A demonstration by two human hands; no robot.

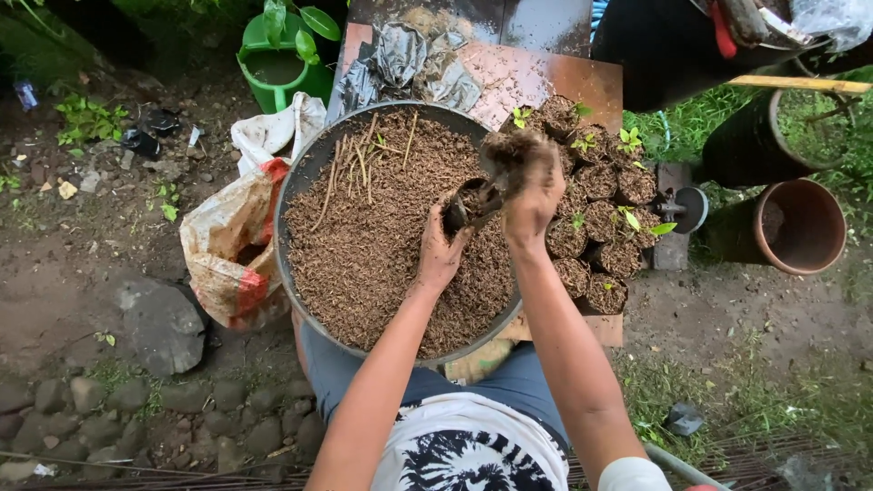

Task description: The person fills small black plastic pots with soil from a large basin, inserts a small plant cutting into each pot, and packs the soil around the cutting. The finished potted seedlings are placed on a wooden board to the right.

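Holding a small black bag (pixel 466 205) near the centre of the frame, the left hand (pixel 439 255) grips it from below with the fingers wrapped around its side. The bag stands open at the top, and it is over the right part of a big round basin (pixel 296 177) full of brown soil mix. The right hand (pixel 530 195) is just above and to the right of the bag, and its fingers are clenched around a handful of soil (pixel 506 147). Both hands are dirty with soil.

On the upper part of the soil in the basin lie some thin pale sticks (pixel 355 168). To the right of the basin, a group of filled black bags with small green seedlings (pixel 596 200) stands close together on a reddish board (pixel 536 77). Left of the basin lies a white and red sack (pixel 232 245), and a green watering can (pixel 277 68) stands at the upper left. Two round pots (pixel 796 223) lie on their sides at the right edge, on grass and bare ground.
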